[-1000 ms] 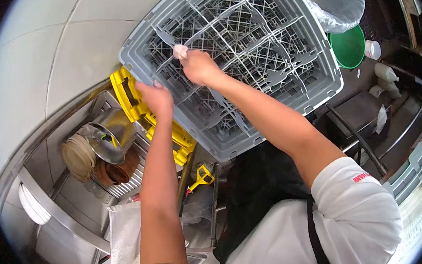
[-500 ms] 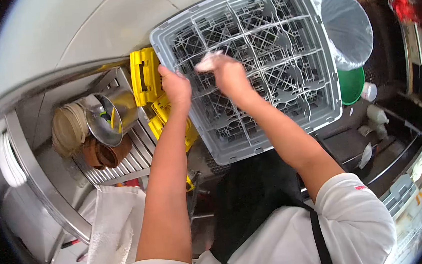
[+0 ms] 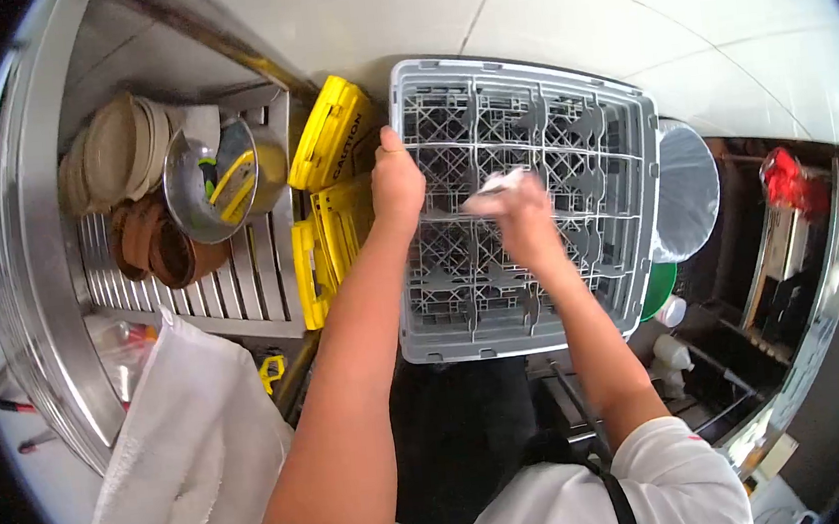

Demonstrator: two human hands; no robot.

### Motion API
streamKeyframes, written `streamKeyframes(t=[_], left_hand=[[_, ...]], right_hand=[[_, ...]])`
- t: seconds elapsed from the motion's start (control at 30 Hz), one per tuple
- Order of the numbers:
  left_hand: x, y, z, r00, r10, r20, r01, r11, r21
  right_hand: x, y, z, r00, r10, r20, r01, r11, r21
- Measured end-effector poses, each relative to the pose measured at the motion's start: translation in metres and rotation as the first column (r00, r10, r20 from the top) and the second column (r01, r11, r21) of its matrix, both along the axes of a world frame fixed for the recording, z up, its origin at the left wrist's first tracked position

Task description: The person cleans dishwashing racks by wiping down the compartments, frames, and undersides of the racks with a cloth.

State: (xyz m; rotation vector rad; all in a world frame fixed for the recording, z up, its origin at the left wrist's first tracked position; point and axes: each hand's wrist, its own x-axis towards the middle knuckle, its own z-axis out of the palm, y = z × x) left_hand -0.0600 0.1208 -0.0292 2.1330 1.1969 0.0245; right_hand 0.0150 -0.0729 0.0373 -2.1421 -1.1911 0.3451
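A grey plastic dishwasher rack [image 3: 546, 339] with a grid of compartments stands before me, its open side facing up at my head. On its left rim, my left hand [image 3: 399, 186] is closed with the thumb pointing along the edge. My right hand [image 3: 527, 215], somewhat blurred, is in front of the middle compartments. A white cloth [image 3: 498, 183] is bunched in its fingers. Whether the cloth touches the dividers, I cannot tell.
Yellow caution signs [image 3: 334, 135] lean left of the rack. A slatted metal shelf [image 3: 248, 302] holds bowls [image 3: 120, 148], a steel pot [image 3: 179, 198] and brown pots [image 3: 190, 262]. A white towel [image 3: 188, 412] hangs lower left. Right of the rack stands a plastic-lined bin [image 3: 685, 189].
My view has turned, so the rack appears straighter and farther right. The right hand and cloth have shifted from the rack's upper left towards its middle. The left hand still grips the rim.
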Motion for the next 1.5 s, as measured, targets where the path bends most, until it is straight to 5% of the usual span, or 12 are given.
streamKeyframes(t=[0.13,0.2,0.33,0.5,0.77,1.0,1.13,1.23,1.3,1.37,1.47,1.5], left_hand=[[0.0,0.0,0.005,0.999,0.013,0.049,-0.014,1.0,0.028],[0.001,0.001,0.012,1.0,0.006,0.015,-0.006,1.0,-0.016],[0.0,0.004,0.012,1.0,0.005,-0.001,-0.005,0.998,-0.058],[0.002,0.001,0.012,0.999,0.015,0.031,-0.014,1.0,-0.025],[0.0,0.001,0.01,0.998,0.023,0.052,-0.019,0.997,-0.073],[0.001,0.004,0.013,0.998,0.041,0.038,-0.037,0.994,-0.104],[-0.001,0.006,0.012,0.993,0.042,0.109,-0.034,0.997,-0.071],[-0.001,0.005,0.012,0.995,0.042,0.092,-0.034,0.996,-0.087],[0.0,0.007,0.013,0.997,0.043,0.07,-0.035,0.994,-0.105],[-0.002,0.005,0.01,0.994,0.047,0.096,-0.039,0.996,-0.082],[-0.002,0.005,0.015,0.996,0.045,0.079,-0.037,0.995,-0.089],[-0.001,0.007,0.016,0.997,0.043,0.063,-0.037,0.994,-0.098]], right_hand=[[0.026,-0.005,-0.01,0.927,-0.343,0.148,0.374,0.864,-0.338],[0.03,-0.005,-0.05,0.558,-0.607,-0.565,0.495,0.791,-0.361],[0.022,0.04,-0.071,-0.03,-0.414,-0.91,0.51,0.776,-0.37],[0.042,0.066,-0.137,-0.33,-0.413,-0.849,0.338,0.788,-0.514],[0.017,0.054,-0.039,-0.146,-0.5,-0.853,0.447,0.736,-0.508],[0.039,0.064,-0.129,-0.232,-0.579,-0.782,0.368,0.691,-0.622],[0.043,0.046,-0.103,0.048,-0.669,-0.742,0.309,0.716,-0.626],[0.043,0.023,-0.028,0.742,-0.427,-0.518,0.02,0.785,-0.619],[0.045,0.042,0.023,0.992,0.062,-0.106,-0.107,0.862,-0.495],[0.048,0.066,0.044,0.918,0.329,0.221,-0.26,0.922,-0.288],[0.064,0.093,0.002,0.718,0.696,0.017,-0.675,0.701,-0.231],[0.06,0.099,-0.024,0.62,0.782,-0.059,-0.644,0.465,-0.607]])
